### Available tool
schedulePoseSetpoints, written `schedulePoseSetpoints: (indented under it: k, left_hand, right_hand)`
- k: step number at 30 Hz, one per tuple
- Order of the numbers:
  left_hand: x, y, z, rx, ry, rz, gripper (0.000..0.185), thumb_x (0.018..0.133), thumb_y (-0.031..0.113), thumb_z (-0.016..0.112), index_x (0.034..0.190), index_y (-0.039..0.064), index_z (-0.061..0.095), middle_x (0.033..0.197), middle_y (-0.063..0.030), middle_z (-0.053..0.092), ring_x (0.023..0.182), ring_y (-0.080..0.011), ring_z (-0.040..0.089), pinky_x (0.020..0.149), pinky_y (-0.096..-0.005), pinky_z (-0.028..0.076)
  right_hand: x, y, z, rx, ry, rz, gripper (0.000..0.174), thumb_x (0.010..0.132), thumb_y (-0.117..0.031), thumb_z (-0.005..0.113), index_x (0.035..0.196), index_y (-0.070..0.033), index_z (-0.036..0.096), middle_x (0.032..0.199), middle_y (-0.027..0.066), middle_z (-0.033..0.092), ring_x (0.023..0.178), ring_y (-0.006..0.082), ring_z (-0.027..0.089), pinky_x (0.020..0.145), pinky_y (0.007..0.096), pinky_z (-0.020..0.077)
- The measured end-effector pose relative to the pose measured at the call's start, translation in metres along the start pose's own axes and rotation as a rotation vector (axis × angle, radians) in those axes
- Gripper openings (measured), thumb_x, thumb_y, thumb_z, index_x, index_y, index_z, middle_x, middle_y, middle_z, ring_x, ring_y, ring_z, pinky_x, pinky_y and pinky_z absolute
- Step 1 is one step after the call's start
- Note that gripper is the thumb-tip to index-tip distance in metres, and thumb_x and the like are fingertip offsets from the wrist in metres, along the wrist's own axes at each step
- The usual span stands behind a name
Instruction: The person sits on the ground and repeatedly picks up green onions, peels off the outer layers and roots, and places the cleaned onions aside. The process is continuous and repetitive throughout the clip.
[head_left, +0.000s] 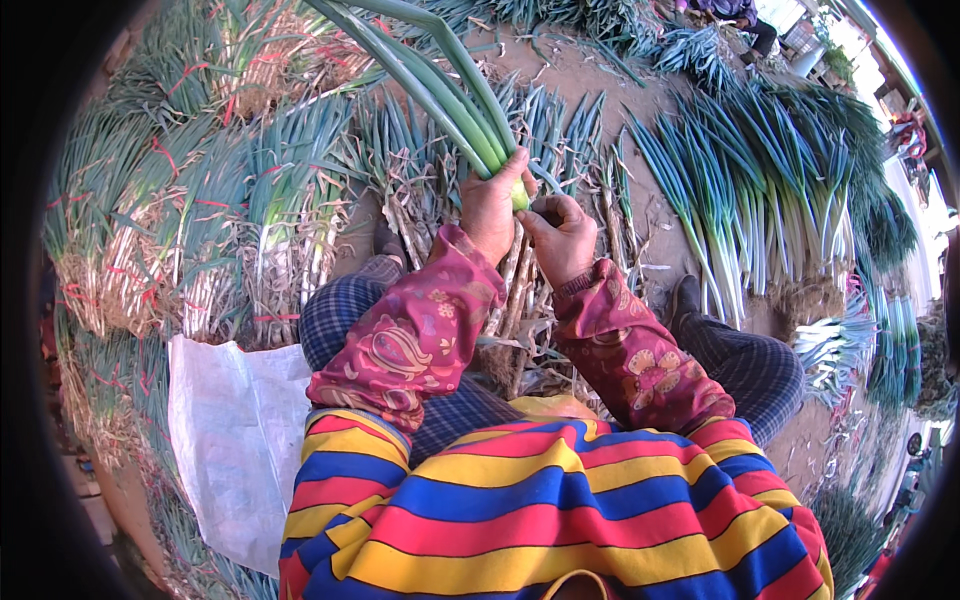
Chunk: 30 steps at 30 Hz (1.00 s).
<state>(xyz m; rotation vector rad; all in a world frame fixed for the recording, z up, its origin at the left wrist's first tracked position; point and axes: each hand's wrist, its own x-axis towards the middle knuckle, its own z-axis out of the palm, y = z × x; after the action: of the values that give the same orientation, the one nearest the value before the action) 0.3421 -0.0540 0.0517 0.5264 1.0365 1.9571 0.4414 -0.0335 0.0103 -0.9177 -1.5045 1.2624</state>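
My left hand (493, 204) is closed around the stem of a green onion (480, 131), whose long green leaves rise towards the top left. Close beside it, my right hand (559, 229) has thumb and forefinger pinched at the stem just below the left hand; whether they grip a leaf layer is not plain. The lower stem is mostly hidden by the hands. Beneath them, between my legs, lie untrimmed onions with dry brown leaves (514, 289) and soil on their roots.
Onion bundles tied with red string (202, 202) fill the left side. A row of cleaner onions with white stems (765, 202) lies at the right. A white woven sheet (240, 442) is beside my left leg. Another person (731, 15) sits at the top right.
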Motion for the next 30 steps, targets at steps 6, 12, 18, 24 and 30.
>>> schedulePoseSetpoints:
  k: [6, 12, 18, 24, 30]
  left_hand:
    - [-0.001, -0.009, 0.005, 0.029, 0.062, -0.045, 0.015, 0.082, 0.017, 0.066, 0.078, 0.005, 0.058, 0.063, -0.0019, 0.056, 0.054, -0.0101, 0.051, 0.052, -0.0226, 0.037]
    - [0.007, -0.013, -0.003, -0.007, 0.064, -0.13, 0.022, 0.084, 0.024, 0.063, 0.089, 0.004, 0.058, 0.067, -0.0032, 0.056, 0.055, -0.0134, 0.053, 0.053, -0.0259, 0.042]
    - [0.031, -0.016, -0.024, -0.145, 0.163, -0.177, 0.024, 0.086, 0.025, 0.061, 0.092, 0.003, 0.053, 0.072, -0.0044, 0.048, 0.062, -0.0165, 0.051, 0.058, -0.0338, 0.048]
    - [0.061, 0.048, -0.061, -0.194, 0.201, 0.045, 0.029, 0.09, 0.035, 0.052, 0.092, 0.007, 0.046, 0.061, -0.0013, 0.045, 0.052, -0.0139, 0.045, 0.052, -0.0332, 0.041]
    - [0.053, 0.072, -0.059, -0.277, 0.009, 0.035, 0.051, 0.083, 0.057, 0.052, 0.089, 0.007, 0.05, 0.062, 0.001, 0.041, 0.055, -0.0128, 0.04, 0.059, -0.0315, 0.035]
  right_hand:
    - [-0.003, 0.009, -0.008, -0.254, -0.102, -0.183, 0.013, 0.073, -0.003, 0.068, 0.077, 0.003, 0.057, 0.068, 0.0048, 0.059, 0.062, 0.0078, 0.052, 0.057, 0.0249, 0.0444]
    - [-0.007, 0.013, -0.02, -0.19, -0.149, -0.242, 0.012, 0.08, -0.005, 0.064, 0.081, 0.0, 0.054, 0.072, 0.0037, 0.057, 0.063, 0.0099, 0.053, 0.057, 0.0249, 0.0448]
    - [-0.012, 0.001, -0.046, 0.13, -0.46, 0.224, 0.008, 0.084, -0.004, 0.058, 0.08, -0.003, 0.051, 0.067, 0.0009, 0.055, 0.056, 0.0085, 0.052, 0.05, 0.0226, 0.0436]
    - [-0.079, 0.077, -0.134, -1.033, -1.258, 0.001, 0.018, 0.079, -0.021, 0.059, 0.077, -0.003, 0.06, 0.074, 0.0139, 0.063, 0.068, 0.0294, 0.063, 0.059, 0.0382, 0.0518]
    - [-0.072, 0.064, -0.179, -1.18, -0.982, 0.178, 0.034, 0.078, -0.034, 0.063, 0.093, -0.004, 0.062, 0.078, 0.0165, 0.061, 0.075, 0.0331, 0.061, 0.066, 0.0391, 0.0501]
